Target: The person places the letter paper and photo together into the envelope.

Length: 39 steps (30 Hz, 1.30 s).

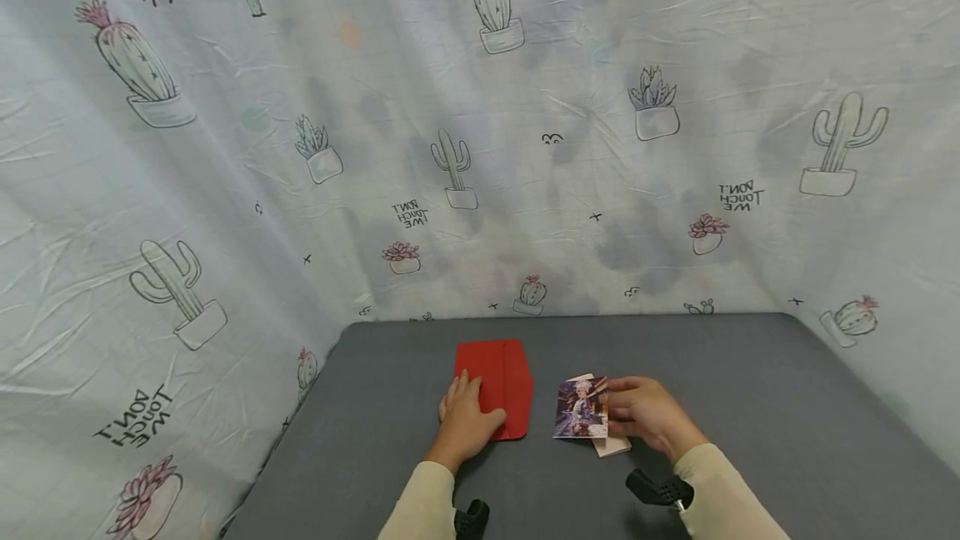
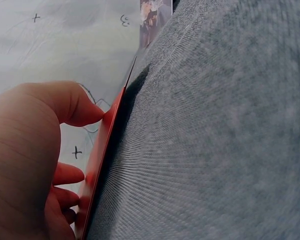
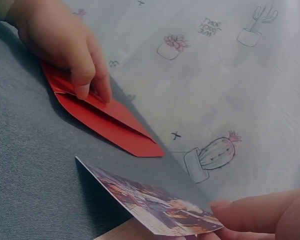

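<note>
Clock read from the head view, twelve lying away from the person. Nearest, at five and seven: two pale sleeves (image 1: 420,502), each with a black wrist device (image 1: 660,488). Pale card (image 1: 611,446), one: mostly under the printed card, jutting out at five; liable to slide off or snag, being loosely stacked. Printed card (image 1: 577,411), one: at three o'clock of the envelope, tilted up; could slip or bend, the grip being at one edge only. Right hand (image 1: 652,415): fingers clamped on that card's three o'clock edge; whether they also grip the pale card cannot be told. Red envelope (image 1: 491,382), one: flat on the grey table (image 1: 570,490), flap towards three; could skid or crease if pressed unevenly. Left hand (image 1: 465,419): thumb and fingers apart, pressing its seven o'clock part, clamped on nothing. Farthest, at twelve: cactus-print curtain (image 1: 600,273).
</note>
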Each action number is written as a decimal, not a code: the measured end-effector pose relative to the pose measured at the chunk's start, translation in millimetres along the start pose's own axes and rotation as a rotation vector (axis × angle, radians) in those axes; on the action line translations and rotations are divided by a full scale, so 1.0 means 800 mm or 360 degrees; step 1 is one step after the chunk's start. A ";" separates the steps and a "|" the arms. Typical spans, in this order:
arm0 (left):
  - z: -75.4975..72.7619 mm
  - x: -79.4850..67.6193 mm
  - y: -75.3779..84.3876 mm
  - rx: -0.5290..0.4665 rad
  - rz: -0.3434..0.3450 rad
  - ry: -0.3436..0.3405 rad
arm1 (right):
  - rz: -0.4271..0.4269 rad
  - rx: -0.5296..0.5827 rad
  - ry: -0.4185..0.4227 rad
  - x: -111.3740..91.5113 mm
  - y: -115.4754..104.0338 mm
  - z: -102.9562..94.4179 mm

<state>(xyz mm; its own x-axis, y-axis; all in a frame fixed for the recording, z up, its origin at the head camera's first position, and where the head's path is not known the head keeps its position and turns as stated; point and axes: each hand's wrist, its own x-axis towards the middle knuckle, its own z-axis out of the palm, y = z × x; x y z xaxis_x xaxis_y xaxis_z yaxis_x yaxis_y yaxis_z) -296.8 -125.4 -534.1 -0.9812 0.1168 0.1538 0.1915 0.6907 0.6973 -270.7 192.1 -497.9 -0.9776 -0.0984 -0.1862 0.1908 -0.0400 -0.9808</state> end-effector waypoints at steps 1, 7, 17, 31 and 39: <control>0.000 0.000 0.000 -0.0002 0.0000 0.0000 | -0.0001 0.0005 0.0002 -0.001 0.000 0.001; -0.001 -0.001 -0.001 -0.0014 0.0001 0.0004 | -0.0015 0.0001 0.0009 -0.001 0.005 0.006; 0.000 0.000 -0.001 -0.0002 -0.0005 0.0007 | -0.0040 0.0032 0.0068 0.002 0.007 0.015; 0.001 0.003 0.000 0.0009 -0.0037 0.0016 | -0.0051 0.0138 0.0093 0.005 0.014 0.031; 0.001 0.004 0.002 0.0025 -0.0062 0.0021 | -0.0049 0.0132 0.0105 0.006 0.012 0.040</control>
<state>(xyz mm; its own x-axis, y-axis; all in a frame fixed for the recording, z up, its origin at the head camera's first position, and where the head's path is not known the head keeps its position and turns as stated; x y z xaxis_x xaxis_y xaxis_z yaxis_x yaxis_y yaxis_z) -299.6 -123.3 -533.5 -0.9874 0.0805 0.1362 0.1530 0.7056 0.6919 -270.9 159.4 -506.3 -0.9864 -0.0301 -0.1618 0.1643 -0.1242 -0.9786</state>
